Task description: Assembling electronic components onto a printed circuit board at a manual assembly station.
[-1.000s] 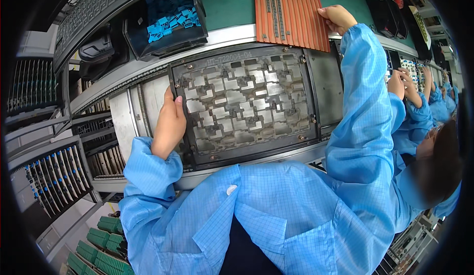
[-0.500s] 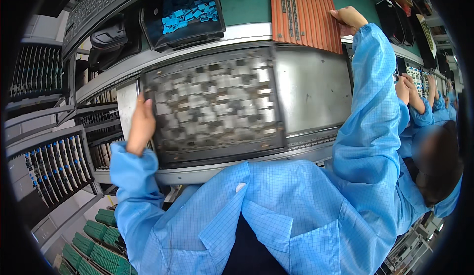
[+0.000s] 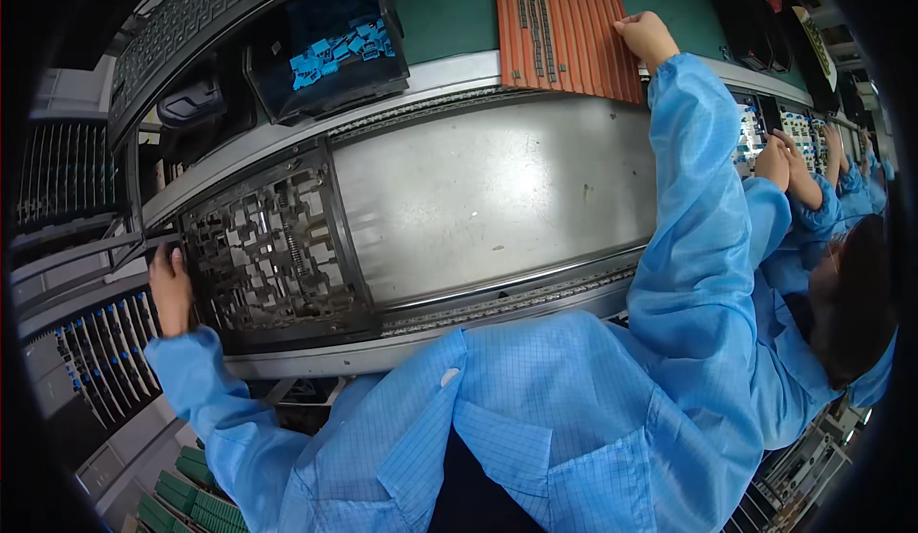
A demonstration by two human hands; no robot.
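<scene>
My left hand [image 3: 170, 289] is at the left side of a black-framed fixture pallet [image 3: 356, 275], its fingers closed on the edge. Cut-outs and small metal clips fill the pallet, which lies on a rail track at the left. My right hand [image 3: 648, 38] reaches up to the right edge of an orange ribbed tray [image 3: 598, 41], fingers curled against it; part of the grip is hidden. Rows of small dark components [image 3: 533, 21] sit in the tray's left grooves.
A bare metal plate [image 3: 497, 198] lies between the rails. Behind stands a black bin [image 3: 325, 98] of blue parts [image 3: 335, 55]. Racks of circuit boards [image 3: 105, 342] stand at the left. Green slotted holders [image 3: 206, 504] are lower left. Co-workers' hands [image 3: 789, 165] are at the right.
The pallet has slid left along the track with my left hand at its edge, uncovering more of the metal plate. My right hand stays at the orange tray. The whole view has shifted slightly.
</scene>
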